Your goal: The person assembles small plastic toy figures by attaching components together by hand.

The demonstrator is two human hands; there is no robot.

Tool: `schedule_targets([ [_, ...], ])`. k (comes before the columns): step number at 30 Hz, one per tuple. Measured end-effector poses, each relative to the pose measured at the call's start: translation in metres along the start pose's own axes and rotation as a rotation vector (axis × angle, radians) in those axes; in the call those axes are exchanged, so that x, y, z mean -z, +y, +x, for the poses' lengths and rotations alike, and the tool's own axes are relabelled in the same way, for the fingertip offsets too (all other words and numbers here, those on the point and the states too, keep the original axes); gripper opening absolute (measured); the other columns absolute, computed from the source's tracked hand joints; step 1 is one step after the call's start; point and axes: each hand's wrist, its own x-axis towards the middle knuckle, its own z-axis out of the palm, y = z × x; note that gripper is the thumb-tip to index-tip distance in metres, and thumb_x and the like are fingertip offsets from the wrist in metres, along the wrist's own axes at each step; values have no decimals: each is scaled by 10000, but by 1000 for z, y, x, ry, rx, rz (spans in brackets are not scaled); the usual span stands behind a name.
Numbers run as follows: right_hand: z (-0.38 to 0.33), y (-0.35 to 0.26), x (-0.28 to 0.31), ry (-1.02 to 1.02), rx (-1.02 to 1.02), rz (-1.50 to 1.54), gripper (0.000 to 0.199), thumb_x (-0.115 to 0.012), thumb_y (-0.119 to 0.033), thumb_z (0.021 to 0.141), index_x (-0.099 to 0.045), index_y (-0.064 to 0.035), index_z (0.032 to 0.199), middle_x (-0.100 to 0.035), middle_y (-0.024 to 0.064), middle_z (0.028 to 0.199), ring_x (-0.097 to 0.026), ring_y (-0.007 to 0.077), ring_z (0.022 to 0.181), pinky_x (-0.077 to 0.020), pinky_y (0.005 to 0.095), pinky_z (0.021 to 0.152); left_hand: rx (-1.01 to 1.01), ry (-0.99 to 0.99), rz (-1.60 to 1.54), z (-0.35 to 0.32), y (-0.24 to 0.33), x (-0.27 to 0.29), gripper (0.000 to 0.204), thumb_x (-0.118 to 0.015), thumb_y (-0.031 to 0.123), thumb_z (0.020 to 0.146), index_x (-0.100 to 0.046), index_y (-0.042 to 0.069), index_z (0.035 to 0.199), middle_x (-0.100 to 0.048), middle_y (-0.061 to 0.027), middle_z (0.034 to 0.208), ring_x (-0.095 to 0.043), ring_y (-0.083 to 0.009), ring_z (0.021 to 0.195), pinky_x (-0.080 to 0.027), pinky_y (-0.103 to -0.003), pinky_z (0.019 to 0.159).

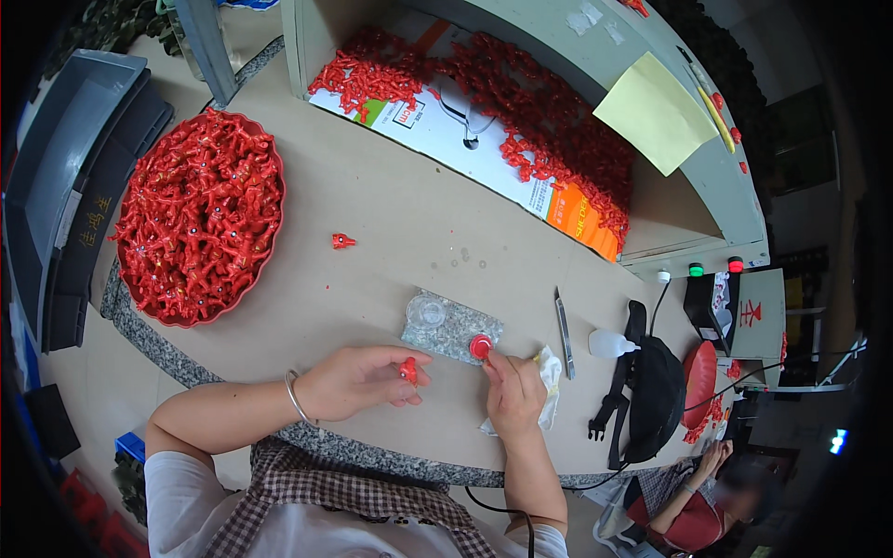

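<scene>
Half-curled left hand [358, 382] pinches a red toy [408, 371], maybe to steady it; bunched right hand [515, 394], hold unclear, has red disc [480, 347] at eleven o'clock.

Seemingly a small-parts workshop, with red pieces [200, 209] heaped in a basin [282, 181] at the left, many more inside a far shelf [672, 244], another person [690, 521] at the right.
</scene>
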Motion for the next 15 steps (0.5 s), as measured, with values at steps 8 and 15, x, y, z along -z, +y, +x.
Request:
schedule_targets([
  [8, 1, -3, 1, -32, 70, -101, 223, -661, 13, 666, -604, -14, 880, -552, 77, 766, -508, 204, 599, -422, 294, 506, 14, 20, 11, -1, 6, 1, 361, -423, 148, 924, -395, 15, 1258, -545, -90, 1081, -566, -148, 922, -481, -279, 782],
  [15, 0, -4, 5, -70, 142, -217, 235, -661, 4, 659, -607, -27, 885, -547, 80, 762, -504, 199, 592, -419, 286, 503, -25, 50, -7, 0, 4, -1, 346, -434, 141, 919, -419, 15, 1241, -555, -84, 1068, -561, -143, 927, -479, -272, 785],
])
